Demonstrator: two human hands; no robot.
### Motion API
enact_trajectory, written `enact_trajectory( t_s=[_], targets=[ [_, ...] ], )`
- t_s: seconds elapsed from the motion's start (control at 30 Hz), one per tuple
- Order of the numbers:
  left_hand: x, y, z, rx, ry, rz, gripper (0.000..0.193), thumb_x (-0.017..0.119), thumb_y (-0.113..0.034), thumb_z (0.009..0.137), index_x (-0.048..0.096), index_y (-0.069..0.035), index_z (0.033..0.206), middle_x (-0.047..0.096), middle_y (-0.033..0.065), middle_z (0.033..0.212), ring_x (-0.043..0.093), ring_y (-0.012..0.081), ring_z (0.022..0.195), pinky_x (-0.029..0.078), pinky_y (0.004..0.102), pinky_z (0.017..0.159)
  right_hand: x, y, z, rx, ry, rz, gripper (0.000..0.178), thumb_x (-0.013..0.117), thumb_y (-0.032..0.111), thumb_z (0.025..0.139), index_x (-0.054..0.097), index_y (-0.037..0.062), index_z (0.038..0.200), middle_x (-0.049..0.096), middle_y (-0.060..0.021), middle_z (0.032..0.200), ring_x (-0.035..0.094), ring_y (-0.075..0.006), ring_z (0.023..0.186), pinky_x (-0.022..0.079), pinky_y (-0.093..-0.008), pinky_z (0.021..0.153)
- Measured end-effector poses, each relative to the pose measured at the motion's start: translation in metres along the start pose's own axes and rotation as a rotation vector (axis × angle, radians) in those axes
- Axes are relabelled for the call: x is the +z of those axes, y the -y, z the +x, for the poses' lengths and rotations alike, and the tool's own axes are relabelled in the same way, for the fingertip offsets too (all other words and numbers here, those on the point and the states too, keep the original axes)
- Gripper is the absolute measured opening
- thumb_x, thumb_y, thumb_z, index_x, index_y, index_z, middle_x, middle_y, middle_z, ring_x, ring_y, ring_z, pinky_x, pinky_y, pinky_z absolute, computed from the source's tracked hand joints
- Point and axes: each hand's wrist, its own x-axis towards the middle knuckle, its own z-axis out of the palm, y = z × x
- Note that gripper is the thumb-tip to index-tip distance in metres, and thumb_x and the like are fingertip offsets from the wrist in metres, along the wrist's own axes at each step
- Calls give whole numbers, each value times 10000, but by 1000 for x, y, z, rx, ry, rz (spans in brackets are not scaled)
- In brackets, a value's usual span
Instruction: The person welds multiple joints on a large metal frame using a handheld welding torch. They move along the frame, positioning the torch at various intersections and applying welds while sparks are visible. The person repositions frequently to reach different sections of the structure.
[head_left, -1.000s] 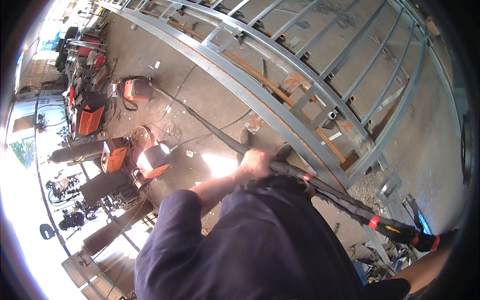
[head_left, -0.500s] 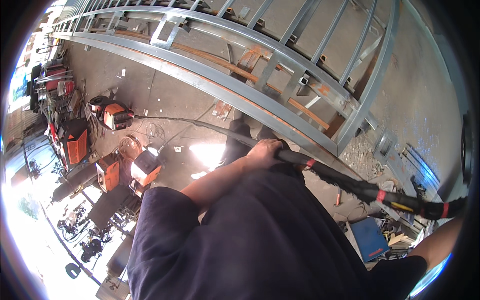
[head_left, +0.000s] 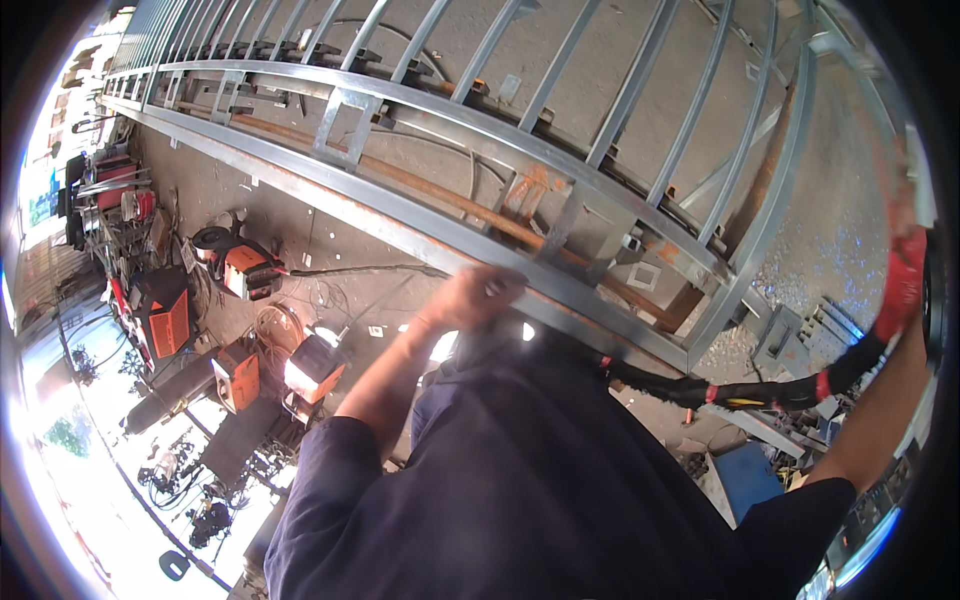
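Note:
A thick black sleeved cable (head_left: 655, 386) with red tape bands runs across in front of my body. My left hand (head_left: 480, 297) is closed around it by the frame's lower rail, its fingers curled and slightly blurred. Past this hand a thinner stretch leads left to an orange-and-black machine (head_left: 250, 272) on the floor. My right forearm reaches up along the right rim, beside a red length (head_left: 903, 280) where the cable bends upward. There my right hand (head_left: 905, 215) is smeared and cut by the picture's edge, so its fingers cannot be made out.
A long metal railing frame (head_left: 430, 225) with upright bars lies just ahead. More orange machines (head_left: 237, 375) and coiled wires stand on the floor at left. At lower right are a blue case (head_left: 745, 478) and scrap metal pieces (head_left: 835, 325).
My left hand has moved left and a little forward. My right forearm has risen along the right rim, and the cable's right end now bends upward, showing its red length.

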Motion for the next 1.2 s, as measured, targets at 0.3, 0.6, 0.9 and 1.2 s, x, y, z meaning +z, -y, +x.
enact_trajectory(
  t_s=[0.3, 0.6, 0.9, 1.2],
  targets=[
    [-230, -46, 177, 182, -479, 372, 344, 659, -288, 989, 749, -63, 1233, 771, 164, 1152, 743, 322, 1098, 573, 403, 963, 176, -124, 115, 380, 314, -77, 489, 678, 414, 1030, 630, -7, 1274, 723, -128, 959, 680, -149, 626, 566, -301, 520],
    [-231, -68, 315, -221, -65, 731, 456, 634, -429, 1001, 738, -67, 1259, 762, 220, 1072, 726, 402, 1019, 540, 482, 917, 227, -196, 191, 388, 557, -14, 569, 700, 360, 1032, 554, 1, 1447, 705, -104, 1016, 678, -148, 816, 566, -288, 588],
    [-247, -74, 318, -219, 44, 678, 473, 629, -468, 1011, 751, -80, 1252, 763, 209, 982, 741, 364, 933, 545, 476, 872, 229, -232, 215, 389, 591, 94, 556, 667, 412, 1043, 555, 5, 1404, 713, -130, 962, 681, -151, 717, 570, -285, 591],
    [-242, -88, 319, -271, 61, 729, 462, 599, -450, 1035, 742, -75, 1264, 764, 195, 1017, 740, 350, 958, 539, 472, 890, 236, -241, 220, 394, 602, 126, 579, 689, 375, 1039, 547, -1, 1455, 692, -68, 922, 659, -118, 696, 556, -272, 593]
  ],
)
